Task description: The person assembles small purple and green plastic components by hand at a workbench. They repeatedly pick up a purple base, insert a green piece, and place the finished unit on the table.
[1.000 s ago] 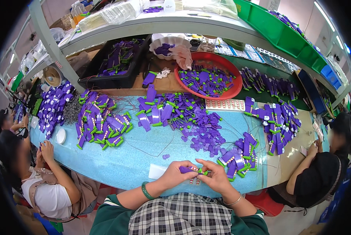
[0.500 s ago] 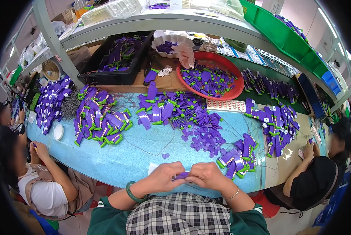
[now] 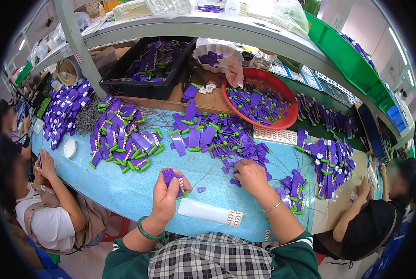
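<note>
Blue table [image 3: 124,190]: left hand [image 3: 168,197] grips purple piece [image 3: 169,176] upright for assembly; right hand [image 3: 250,176], fingers curled, picks from loose purple pile [image 3: 226,139] at twelve o'clock.

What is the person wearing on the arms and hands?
Both hands are bare, without gloves. The left hand has a green bangle on its wrist; the right hand has a thin silver bracelet. Dark green sleeves are pushed up, under a black-and-white checked front.
</note>
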A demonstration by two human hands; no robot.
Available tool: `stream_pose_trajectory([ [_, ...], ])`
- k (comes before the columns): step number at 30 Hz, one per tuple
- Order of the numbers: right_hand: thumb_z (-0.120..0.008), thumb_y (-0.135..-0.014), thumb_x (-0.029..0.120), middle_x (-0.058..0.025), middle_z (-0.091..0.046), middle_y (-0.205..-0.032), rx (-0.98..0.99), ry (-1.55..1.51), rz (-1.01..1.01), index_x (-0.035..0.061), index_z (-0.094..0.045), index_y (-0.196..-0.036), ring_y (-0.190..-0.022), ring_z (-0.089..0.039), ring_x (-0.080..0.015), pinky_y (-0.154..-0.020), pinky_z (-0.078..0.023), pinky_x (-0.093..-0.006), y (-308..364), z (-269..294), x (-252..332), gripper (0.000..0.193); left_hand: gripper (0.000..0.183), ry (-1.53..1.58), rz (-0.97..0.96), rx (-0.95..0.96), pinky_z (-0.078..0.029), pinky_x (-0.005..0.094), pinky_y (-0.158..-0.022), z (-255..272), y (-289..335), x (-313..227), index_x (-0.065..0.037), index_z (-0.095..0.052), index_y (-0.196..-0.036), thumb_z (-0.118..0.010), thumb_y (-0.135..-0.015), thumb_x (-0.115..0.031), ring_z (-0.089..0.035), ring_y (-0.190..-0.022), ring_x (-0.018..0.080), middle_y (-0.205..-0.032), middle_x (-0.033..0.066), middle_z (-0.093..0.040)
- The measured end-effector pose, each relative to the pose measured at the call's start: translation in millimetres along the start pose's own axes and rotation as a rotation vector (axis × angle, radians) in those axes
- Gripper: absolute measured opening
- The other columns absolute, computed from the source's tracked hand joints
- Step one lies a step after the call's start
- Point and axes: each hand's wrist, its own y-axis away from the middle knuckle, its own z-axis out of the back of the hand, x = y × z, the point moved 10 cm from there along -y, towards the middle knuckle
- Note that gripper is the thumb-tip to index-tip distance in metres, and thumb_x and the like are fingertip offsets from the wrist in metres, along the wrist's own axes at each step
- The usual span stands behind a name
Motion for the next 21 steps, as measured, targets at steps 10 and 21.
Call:
stream_pose_trajectory([
  [10, -0.059, -0.088, 0.004, -0.0101, -0.067, -0.091, 0.158, -1.573, -0.431, -0.0015, -0.058, -0.098, -0.076, -0.067, -0.0167, -0.053, -0.051, -0.0232, 59, -7, 12, 0.012, 0.014, -0.214, 0.371, 0.313, -0.051, 0.0291, -0.069, -54, 21, 83, -0.002, -0.051, -0.102, -0.042, -0.097, -0.012, -0.06, -0.075, 0.0129, -0.084, 0.0065, -0.062],
  [21, -0.07, -0.076, 0.004, -0.0049, -0.057, -0.086, -0.247, -0.909, -0.234, 0.0029, -0.061, -0.077, -0.063, -0.05, -0.0069, -0.05, -0.039, -0.0204, 80, 27, 42, 0.009, 0.019, -0.639, 0.071, 0.616, -0.043, 0.046, -0.062, -100, 36, 63, -0.001, -0.049, -0.095, -0.053, -0.086, -0.017, -0.057, -0.072, 0.0414, -0.076, 0.0217, -0.057],
])
